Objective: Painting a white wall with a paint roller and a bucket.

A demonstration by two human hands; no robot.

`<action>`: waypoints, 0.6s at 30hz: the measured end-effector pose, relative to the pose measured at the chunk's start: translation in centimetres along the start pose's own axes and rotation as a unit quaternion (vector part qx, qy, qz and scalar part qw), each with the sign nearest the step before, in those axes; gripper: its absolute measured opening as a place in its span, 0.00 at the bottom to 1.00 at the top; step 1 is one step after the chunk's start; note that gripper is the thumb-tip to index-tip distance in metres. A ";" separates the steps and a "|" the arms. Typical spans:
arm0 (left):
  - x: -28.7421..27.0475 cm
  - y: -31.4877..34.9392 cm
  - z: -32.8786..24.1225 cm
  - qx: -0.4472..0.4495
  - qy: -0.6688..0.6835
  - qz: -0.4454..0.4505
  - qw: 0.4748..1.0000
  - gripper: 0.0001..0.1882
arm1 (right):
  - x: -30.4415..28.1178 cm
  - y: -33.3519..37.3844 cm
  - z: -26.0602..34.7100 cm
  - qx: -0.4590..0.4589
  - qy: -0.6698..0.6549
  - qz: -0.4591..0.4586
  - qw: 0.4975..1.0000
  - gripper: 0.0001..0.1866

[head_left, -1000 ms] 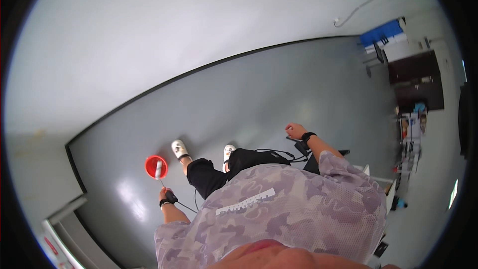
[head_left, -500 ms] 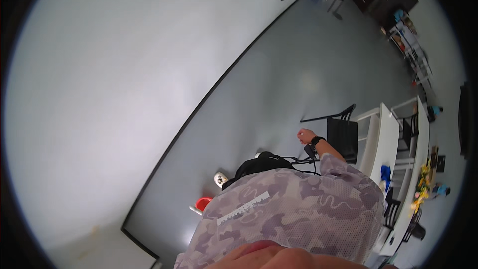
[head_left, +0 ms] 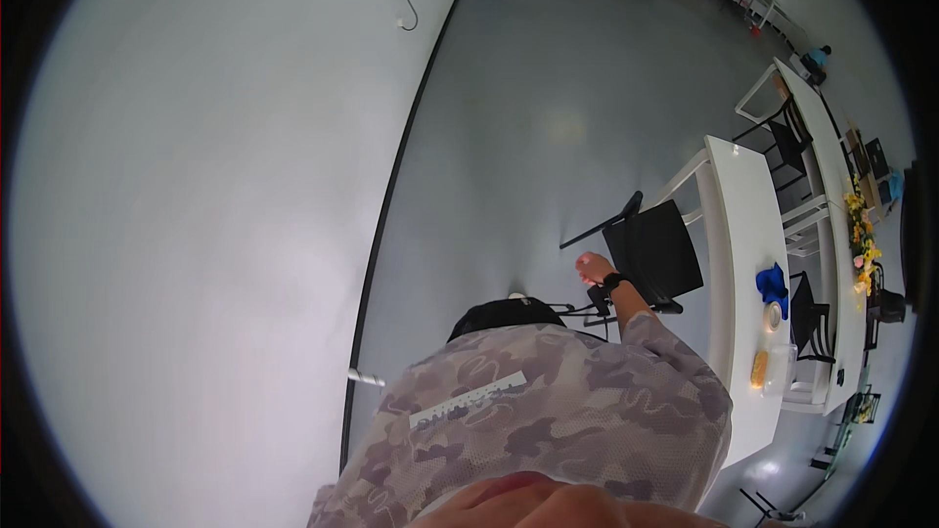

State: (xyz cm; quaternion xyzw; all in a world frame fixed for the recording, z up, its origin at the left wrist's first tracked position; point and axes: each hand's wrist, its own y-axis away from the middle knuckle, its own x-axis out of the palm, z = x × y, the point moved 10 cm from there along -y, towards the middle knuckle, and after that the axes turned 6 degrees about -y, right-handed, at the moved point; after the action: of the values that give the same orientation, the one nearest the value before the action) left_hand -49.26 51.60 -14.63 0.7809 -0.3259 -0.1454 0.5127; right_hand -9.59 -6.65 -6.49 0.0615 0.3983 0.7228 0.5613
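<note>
My right hand point(head_left: 592, 268) hangs out in front of me at the right, its fingers curled in and nothing showing in them. A black watch or band point(head_left: 613, 281) is on that wrist. Just beyond the hand stands a black chair point(head_left: 653, 249) with a dark seat and thin armrests; whether hand and chair touch cannot be told. Beside my wrist, a small black box-like object point(head_left: 598, 300) with dark cords shows partly behind the forearm. My left hand is out of view, hidden beyond my patterned shirt point(head_left: 548, 401).
A white table point(head_left: 748, 205) runs along the right, bearing a blue cloth-like item point(head_left: 772, 285), a round container point(head_left: 773, 316) and a yellow-orange item point(head_left: 759, 370). Another white table point(head_left: 831, 235) with yellow flowers point(head_left: 861, 235) lies farther right. A pale wall point(head_left: 215, 186) rises at the left.
My view has turned and moved forward; the chair and the white tables show nearer and larger. The red item on the floor at the lower left has gone out of view.
</note>
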 end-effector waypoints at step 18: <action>55.4 -3.4 -35.7 0.033 -0.242 0.280 0.928 0.10 | -15.2 -20.9 14.4 -0.043 -0.113 -0.116 0.986 0.11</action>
State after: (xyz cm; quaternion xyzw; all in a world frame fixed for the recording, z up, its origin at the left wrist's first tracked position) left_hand 13.29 41.17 3.70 0.6151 -0.6502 -0.1698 0.4124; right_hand 19.57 -11.33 -4.84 0.0722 0.3047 0.6580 0.6849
